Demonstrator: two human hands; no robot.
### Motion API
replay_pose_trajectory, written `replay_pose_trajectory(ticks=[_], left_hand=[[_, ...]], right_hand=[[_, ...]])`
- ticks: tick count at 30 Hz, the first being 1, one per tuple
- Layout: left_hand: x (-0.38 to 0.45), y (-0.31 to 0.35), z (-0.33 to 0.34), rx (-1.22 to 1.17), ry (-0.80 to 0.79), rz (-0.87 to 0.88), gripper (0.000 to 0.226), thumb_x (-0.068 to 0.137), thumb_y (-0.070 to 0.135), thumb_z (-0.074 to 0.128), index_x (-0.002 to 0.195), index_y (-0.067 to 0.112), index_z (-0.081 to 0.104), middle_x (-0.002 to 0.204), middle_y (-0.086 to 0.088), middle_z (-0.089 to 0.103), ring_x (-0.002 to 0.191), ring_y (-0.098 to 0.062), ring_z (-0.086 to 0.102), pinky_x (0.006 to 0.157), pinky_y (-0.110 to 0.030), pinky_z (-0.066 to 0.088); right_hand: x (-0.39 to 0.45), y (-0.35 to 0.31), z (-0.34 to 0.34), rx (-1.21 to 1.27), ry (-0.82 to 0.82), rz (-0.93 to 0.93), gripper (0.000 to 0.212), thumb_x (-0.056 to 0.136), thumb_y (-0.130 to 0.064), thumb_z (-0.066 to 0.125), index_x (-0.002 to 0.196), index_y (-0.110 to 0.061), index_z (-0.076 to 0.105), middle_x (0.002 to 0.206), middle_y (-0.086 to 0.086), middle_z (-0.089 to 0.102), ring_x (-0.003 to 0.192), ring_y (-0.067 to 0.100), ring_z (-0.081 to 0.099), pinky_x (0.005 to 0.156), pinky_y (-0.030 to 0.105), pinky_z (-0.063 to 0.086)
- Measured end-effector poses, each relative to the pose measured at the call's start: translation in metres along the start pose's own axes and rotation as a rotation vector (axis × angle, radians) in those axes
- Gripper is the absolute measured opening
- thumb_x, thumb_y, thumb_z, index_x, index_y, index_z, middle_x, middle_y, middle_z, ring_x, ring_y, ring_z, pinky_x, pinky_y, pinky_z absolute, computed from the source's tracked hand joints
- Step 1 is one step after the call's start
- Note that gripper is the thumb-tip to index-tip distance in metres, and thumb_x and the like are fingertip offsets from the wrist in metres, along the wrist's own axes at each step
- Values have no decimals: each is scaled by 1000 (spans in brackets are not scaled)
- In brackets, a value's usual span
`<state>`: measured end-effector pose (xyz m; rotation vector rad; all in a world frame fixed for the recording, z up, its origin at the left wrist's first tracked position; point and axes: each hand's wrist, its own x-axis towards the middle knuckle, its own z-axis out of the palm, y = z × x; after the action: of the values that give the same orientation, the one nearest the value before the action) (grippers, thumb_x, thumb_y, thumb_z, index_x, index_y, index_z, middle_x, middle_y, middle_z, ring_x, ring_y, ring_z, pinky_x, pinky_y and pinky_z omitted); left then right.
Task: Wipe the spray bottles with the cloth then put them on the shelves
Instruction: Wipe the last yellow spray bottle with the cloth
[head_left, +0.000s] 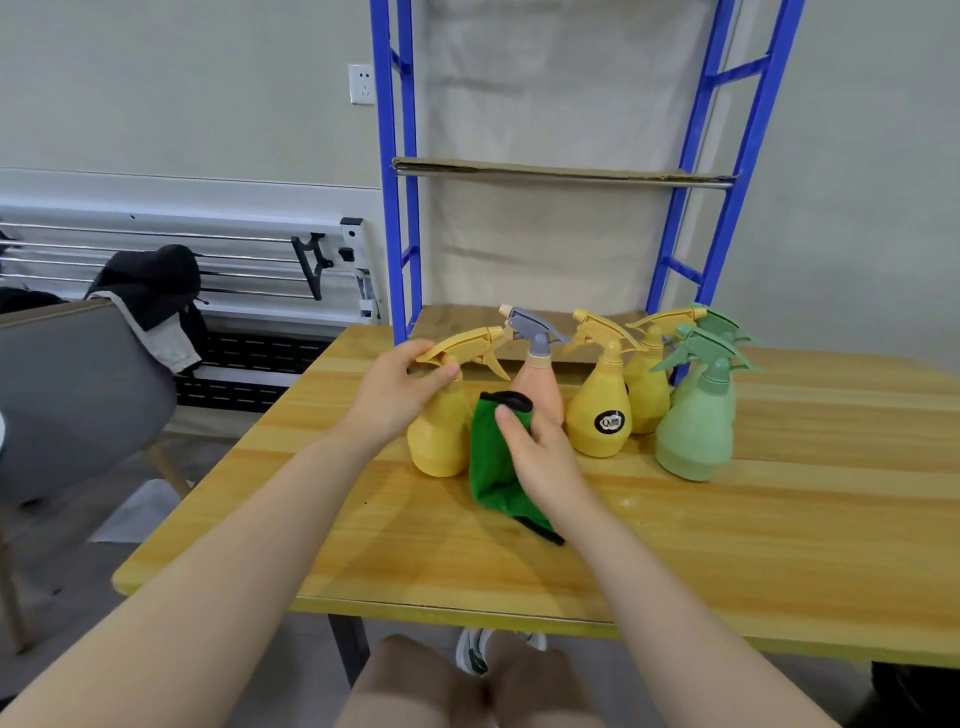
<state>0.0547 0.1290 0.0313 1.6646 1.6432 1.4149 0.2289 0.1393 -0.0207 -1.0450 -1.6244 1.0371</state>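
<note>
Head view — left hand (400, 387) grips yellow spray bottle (441, 431), right hand (540, 457) clutches green cloth (493, 467)

In front of me is a yellow wood-grain table (727, 561). Standing on it, from my left: a yellow spray bottle (439, 436), a peach bottle with a grey trigger (540, 384), a yellow bottle with a black label (600, 415), another yellow bottle (647, 387) behind it, and two green bottles (693, 431) at the right, one behind the other. A green cloth (493, 473) touches the table beside the first bottle.
</note>
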Motion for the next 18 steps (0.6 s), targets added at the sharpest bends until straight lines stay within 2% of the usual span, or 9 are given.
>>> replay_pose_trajectory(ticks=[2, 3, 6, 9, 11, 14, 16, 18], left_hand=[[1, -1, -1, 36, -7, 6, 11, 91, 28, 65, 102, 25, 67, 95, 12, 67, 88, 3, 57, 70, -16, 40], [1, -2, -1, 55, -9, 8, 13, 91, 28, 65, 104, 25, 67, 97, 12, 66, 91, 3, 56, 71, -17, 40], [2, -4, -4, 84, 2, 1, 16, 91, 28, 65, 107, 26, 64, 102, 11, 64, 96, 0, 54, 73, -18, 38], [1, -2, -5, 108, 2, 0, 21, 92, 27, 63, 113, 26, 60, 106, 12, 60, 97, -2, 50, 72, -12, 33], [-1, 0, -6, 115, -6, -1, 29, 92, 27, 64, 121, 26, 58, 112, 12, 58, 105, -3, 48, 80, -14, 36], [-2, 0, -9, 168, 56, 15, 50, 90, 29, 67, 136, 21, 49, 127, 9, 55, 120, -7, 44, 97, -25, 35], [-3, 3, -10, 306, 178, 93, 56, 90, 28, 67, 140, 18, 44, 134, 4, 52, 127, -14, 41, 101, -27, 30], [-7, 12, -8, 439, 278, 282, 49, 92, 26, 63, 137, 18, 47, 133, 1, 54, 128, -19, 41, 104, -30, 29]], right_hand=[[1, -7, -9, 174, -43, 88, 14, 101, -36, 49, 96, -43, 61, 105, -9, 67, 100, 8, 62, 88, 30, 50], [3, -9, -13, 260, -60, 129, 14, 101, -35, 50, 101, -43, 62, 108, -7, 69, 102, 11, 63, 91, 32, 51], [10, -11, -24, 435, -41, 202, 23, 100, -27, 52, 122, -25, 61, 106, -1, 74, 97, 14, 70, 81, 31, 55], [13, -16, -36, 506, -11, 246, 23, 99, -24, 54, 116, -14, 64, 107, 5, 75, 96, 18, 71, 81, 32, 56], [15, -18, -42, 511, -1, 251, 19, 100, -24, 53, 110, -14, 66, 105, 6, 75, 96, 19, 71, 82, 33, 56], [16, -23, -47, 505, -15, 235, 19, 100, -25, 52, 111, -15, 65, 107, 6, 73, 98, 20, 69, 77, 32, 54], [17, -27, -51, 522, -7, 238, 21, 99, -24, 55, 115, -13, 62, 112, 8, 71, 101, 22, 67, 85, 37, 54], [16, -30, -56, 559, -16, 248, 32, 95, -26, 59, 121, -8, 60, 120, 16, 67, 106, 30, 64, 99, 49, 48]])
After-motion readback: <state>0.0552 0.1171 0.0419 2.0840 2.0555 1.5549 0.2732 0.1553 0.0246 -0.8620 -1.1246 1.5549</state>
